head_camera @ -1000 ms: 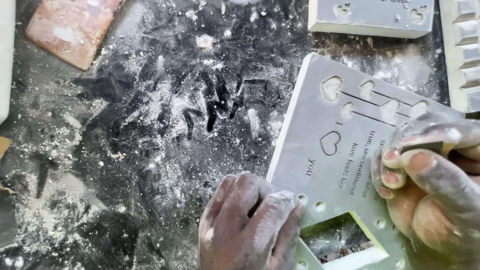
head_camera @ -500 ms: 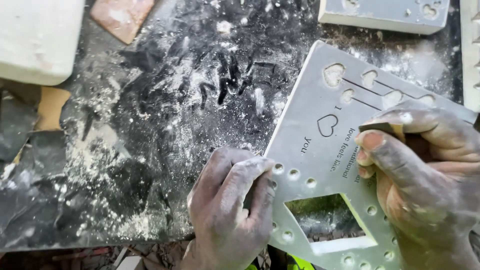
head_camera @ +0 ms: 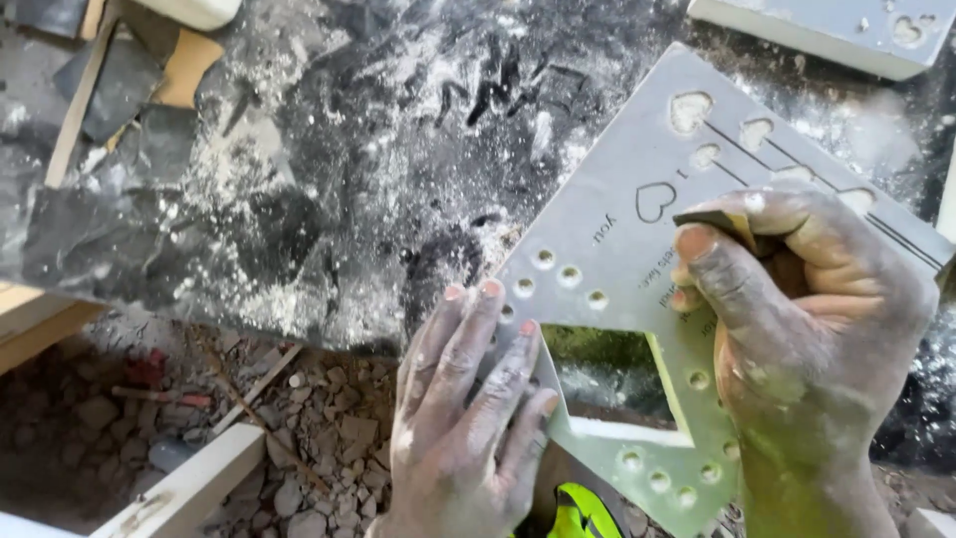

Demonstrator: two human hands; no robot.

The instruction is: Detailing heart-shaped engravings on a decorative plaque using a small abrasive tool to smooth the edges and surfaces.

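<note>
Far left: dark scraps (head_camera: 95, 234) and a tan offcut (head_camera: 189, 70) lying on the dusty black worktop (head_camera: 329, 179), white powder smeared across it. Below the worktop's edge, rubble on the ground (head_camera: 299, 448) and a pale wooden batten (head_camera: 184, 488). Centre bottom: left hand (head_camera: 468, 418), dust-coated, laid flat with fingers (head_camera: 488, 329) stretched out and slightly spread, pressing on the lower left edge of the grey panel (head_camera: 597, 224), nothing clasped. Grey panel lying tilted, partly on the worktop and partly overhanging its near edge, pierced by heart-shaped cutouts near the top, rows of small round holes and a large square opening, with engraved lettering. Further right: right hand (head_camera: 807, 299) resting on the panel, fingers curled closed around a small dark abrasive piece (head_camera: 717, 219), held against the panel's face just beside an engraved heart. Top right: another pale grey panel (head_camera: 827, 30) with heart cutouts, well apart from both hands
</note>
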